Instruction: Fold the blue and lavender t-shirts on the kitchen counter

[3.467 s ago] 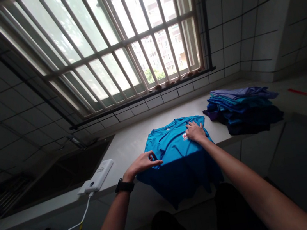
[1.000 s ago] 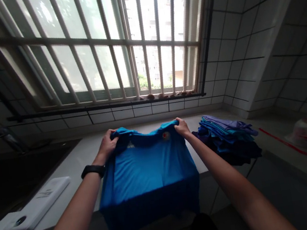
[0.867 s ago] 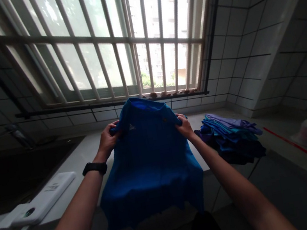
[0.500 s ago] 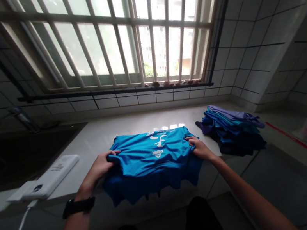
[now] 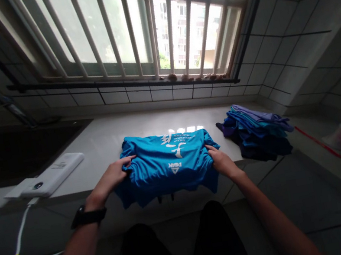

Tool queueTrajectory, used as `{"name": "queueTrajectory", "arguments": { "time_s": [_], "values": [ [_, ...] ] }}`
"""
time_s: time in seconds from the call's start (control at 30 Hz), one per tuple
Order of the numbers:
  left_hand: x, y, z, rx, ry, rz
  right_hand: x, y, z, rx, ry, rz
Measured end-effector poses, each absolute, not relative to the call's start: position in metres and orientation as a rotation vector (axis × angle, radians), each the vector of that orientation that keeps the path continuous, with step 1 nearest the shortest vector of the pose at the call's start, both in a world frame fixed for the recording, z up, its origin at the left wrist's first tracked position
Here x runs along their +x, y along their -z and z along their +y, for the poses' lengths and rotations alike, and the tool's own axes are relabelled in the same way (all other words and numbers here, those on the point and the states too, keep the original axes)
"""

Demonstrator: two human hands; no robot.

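Note:
A bright blue T-shirt (image 5: 166, 163) lies folded over on the pale counter (image 5: 100, 142), with white marathon lettering and a logo upside down to me. My left hand (image 5: 113, 175) grips its left side, fingers curled over the fabric. My right hand (image 5: 222, 162) holds the opposite side in the same way. The shirt's lower layers hang a little past the counter's front edge. A black watch (image 5: 87, 217) sits on my left wrist.
A folded stack of blue and purple garments (image 5: 255, 132) is to the right. A white power bank (image 5: 55, 176) lies to the left, with a white cable (image 5: 18, 235) running down. A dark sink (image 5: 12, 151) and a barred window (image 5: 127, 29) lie beyond.
The shirt has come down from being held up and now lies folded on the counter, its printed side showing. Both hands have moved down with it, and the view has tilted lower.

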State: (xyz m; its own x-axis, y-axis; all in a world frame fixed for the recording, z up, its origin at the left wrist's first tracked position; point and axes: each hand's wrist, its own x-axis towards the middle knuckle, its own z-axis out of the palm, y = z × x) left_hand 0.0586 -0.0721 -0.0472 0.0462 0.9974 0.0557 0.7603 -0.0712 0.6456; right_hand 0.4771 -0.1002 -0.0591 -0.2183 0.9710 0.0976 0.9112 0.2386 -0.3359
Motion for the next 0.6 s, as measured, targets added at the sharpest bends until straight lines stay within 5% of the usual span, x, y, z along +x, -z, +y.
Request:
{"name": "queueTrajectory", "arguments": {
  "time_s": [0.33,0.6],
  "values": [
    [0.088,0.016,-0.006,1.804,-0.747,1.870,0.457,0.015,-0.013,-1.994,-0.184,-2.209],
    [0.045,0.013,-0.055,1.749,-1.108,1.639,0.494,0.035,-0.068,-1.665,-0.236,-2.036]
  ]
}}
